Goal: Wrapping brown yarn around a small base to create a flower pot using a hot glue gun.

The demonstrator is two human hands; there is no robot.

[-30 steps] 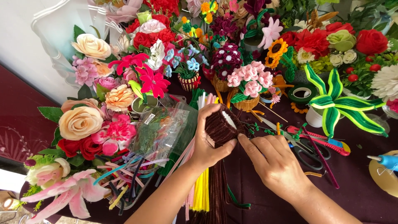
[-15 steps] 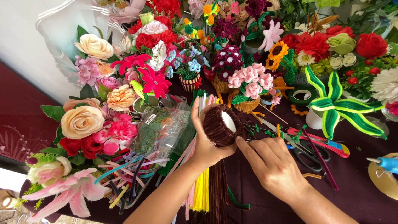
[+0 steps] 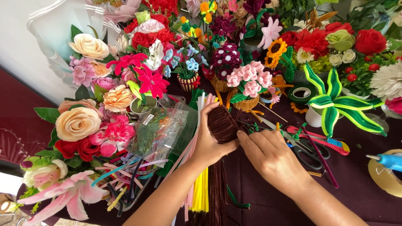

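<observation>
1. Maroon cloth covers the table (image 3: 368, 209), which is crowded along its far and left sides with handmade flowers in pink, red, peach and yellow.
2. Peach rose (image 3: 78, 122) stands large at the left, with a pink lily (image 3: 63, 194) below it near the table's near edge.
3. Green striped leaves (image 3: 335, 104) spread at the right, rising from a small white pot.
4. Clear plastic bag (image 3: 161, 132) lies left of the hands, over a heap of loose coloured pipe cleaners.
5. Yellow pipe cleaners (image 3: 201, 194) lie in a straight bundle beneath the left forearm, beside a long bundle of dark brown ones.
6. Left hand (image 3: 207, 144) is closed around a brown coil (image 3: 222, 124), fingers curled over its top and thumb below; the coil is held just above the table, in front of a small basket of pink flowers (image 3: 250, 79).
7. Right hand (image 3: 274, 159) lies palm down just right of the coil, its fingertips touching the coil's lower right edge; the fingers look stretched rather than clenched, and I cannot tell whether they pinch it.
8. Black scissors (image 3: 307, 152) lie just beyond the right hand, touching or nearly so.
9. Red cutter (image 3: 320, 140) lies beside the scissors.
10. Blue glue gun tip (image 3: 387, 161) shows at the right edge, over a roll of tape.
</observation>
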